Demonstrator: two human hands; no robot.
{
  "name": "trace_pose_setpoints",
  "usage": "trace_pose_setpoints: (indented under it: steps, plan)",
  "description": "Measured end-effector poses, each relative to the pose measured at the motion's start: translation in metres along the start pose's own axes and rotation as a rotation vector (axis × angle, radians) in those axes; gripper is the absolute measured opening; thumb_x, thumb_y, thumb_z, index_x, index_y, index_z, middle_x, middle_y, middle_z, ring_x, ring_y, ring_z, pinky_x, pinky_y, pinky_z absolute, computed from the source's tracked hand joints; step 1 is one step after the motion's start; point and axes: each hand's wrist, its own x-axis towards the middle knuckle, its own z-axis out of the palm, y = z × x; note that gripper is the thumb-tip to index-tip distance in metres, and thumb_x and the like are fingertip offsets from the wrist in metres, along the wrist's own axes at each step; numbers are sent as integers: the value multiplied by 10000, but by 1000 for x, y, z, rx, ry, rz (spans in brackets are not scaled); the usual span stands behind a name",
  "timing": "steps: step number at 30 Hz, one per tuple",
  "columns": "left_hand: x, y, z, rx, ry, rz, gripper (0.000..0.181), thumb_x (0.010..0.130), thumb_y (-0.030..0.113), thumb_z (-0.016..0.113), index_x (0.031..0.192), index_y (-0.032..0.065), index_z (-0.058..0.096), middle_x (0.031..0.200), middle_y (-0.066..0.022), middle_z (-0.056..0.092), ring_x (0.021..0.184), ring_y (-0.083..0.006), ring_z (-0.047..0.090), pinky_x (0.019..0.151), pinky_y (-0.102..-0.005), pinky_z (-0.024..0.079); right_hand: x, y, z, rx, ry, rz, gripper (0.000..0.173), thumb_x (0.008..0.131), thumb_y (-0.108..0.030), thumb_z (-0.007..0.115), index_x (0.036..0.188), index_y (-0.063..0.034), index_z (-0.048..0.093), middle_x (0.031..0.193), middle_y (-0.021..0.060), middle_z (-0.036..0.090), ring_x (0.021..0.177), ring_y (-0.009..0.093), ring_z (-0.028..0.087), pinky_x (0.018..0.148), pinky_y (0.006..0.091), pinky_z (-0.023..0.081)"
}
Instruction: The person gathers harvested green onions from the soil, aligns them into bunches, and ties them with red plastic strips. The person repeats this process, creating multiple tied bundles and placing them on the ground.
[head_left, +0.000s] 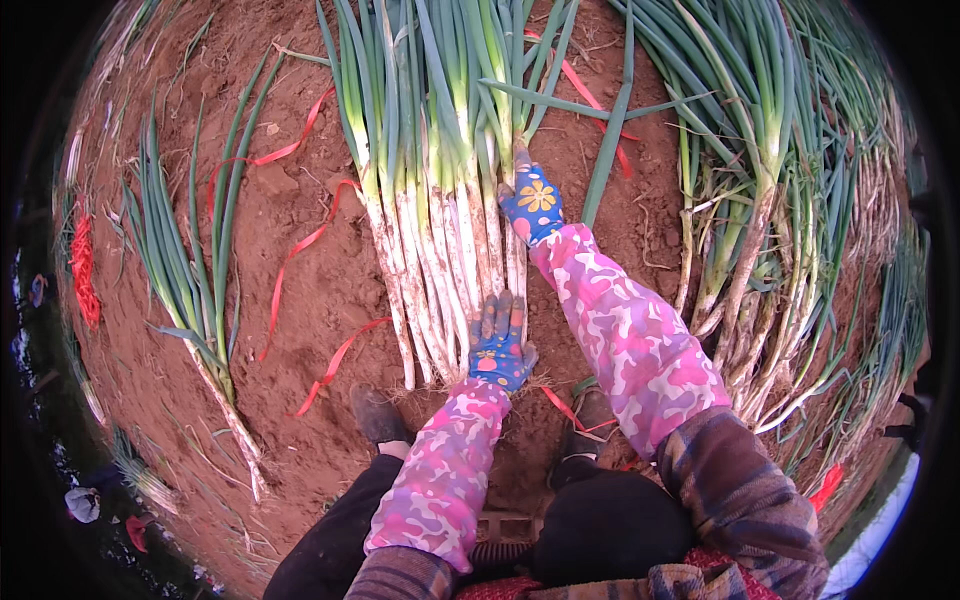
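Observation:
A row of long green onions (427, 225) lies side by side on red ribbons over the soil, white stalks towards me and green leaves away. My left hand (499, 352), in a blue patterned glove, rests flat with extended fingers on the lower stalks, near the roots. At the right edge of the row, my right hand (534, 201), in a matching glove, touches the stalks just below the leaves; its fingertips are partly hidden. Red ribbon ends (300, 244) stick out to the left of the row, and another ribbon (581, 86) shows at its upper right.
A large heap of green onions (765, 172) lies on the right. A few loose green onions (225, 375) lie on the left. Further left is a bundle of red ribbon (84, 270). My shoes (379, 416) stand close below the roots.

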Motion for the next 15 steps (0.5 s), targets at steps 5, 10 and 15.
trace_pose_setpoints:
  steps: [5,10,15]
  plan:
    - [0,1,0,25,-10,-10,849,771,331,614,1496,60,266,1550,-153,238,1439,-368,197,1150,-527,140,4,-6,14,-67,-95,-91,760,855,-212,600,1497,-109,207,1137,267,551,905,428,628,787,479,516]
    - [0,1,-1,6,-9,-18,817,776,329,596,1486,66,290,1541,-153,258,1438,-362,205,1150,-531,136,16,6,-5,-27,-28,-155,601,876,-335,626,1371,-57,431,1120,252,567,877,404,632,785,458,516]
    - [0,0,-1,1,7,-9,822,763,329,601,1482,68,302,1527,-156,282,1420,-363,236,1146,-528,147,94,13,-42,910,101,453,382,904,-443,615,1039,-86,622,704,78,574,511,217,551,481,357,455]
